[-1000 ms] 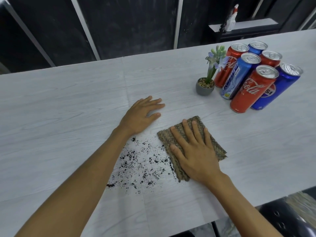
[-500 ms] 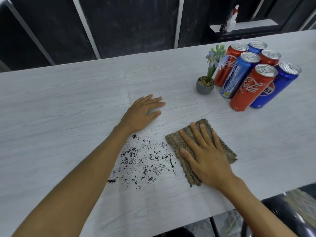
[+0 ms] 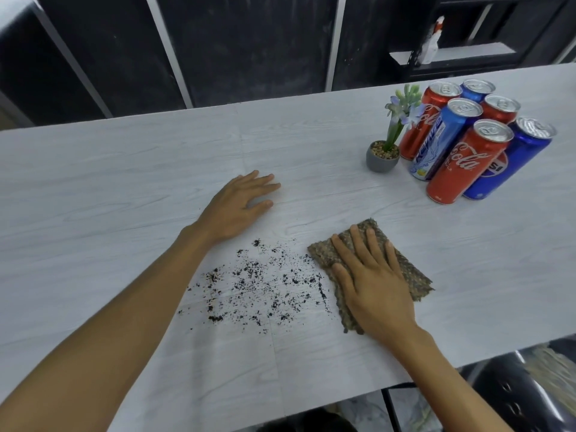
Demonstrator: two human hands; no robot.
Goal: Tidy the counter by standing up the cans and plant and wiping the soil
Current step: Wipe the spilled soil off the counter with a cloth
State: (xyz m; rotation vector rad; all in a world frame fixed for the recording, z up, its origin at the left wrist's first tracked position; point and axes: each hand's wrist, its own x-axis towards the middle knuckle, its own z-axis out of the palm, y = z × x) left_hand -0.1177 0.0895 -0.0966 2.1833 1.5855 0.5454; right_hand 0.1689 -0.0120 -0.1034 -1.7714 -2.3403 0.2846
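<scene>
Staged indoor workspace, pale wood-grain counter [image 3: 124, 188], dark panelled wall [image 3: 249, 42] (spray bottle [image 3: 431, 42] shelved)

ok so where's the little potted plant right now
In the head view the potted plant stands upright at the far right of the counter, just left of the cluster of cans, well beyond the right hand on the cloth.

Both forearms are bare, with no sleeves showing.

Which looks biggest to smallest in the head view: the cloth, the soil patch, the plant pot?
1. Soil patch: the widest spread, scattered across the counter.
2. Cloth: partly hidden under the right hand, yet clearly smaller than the patch.
3. Plant pot: the smallest, though it sits farther from the camera.
</scene>
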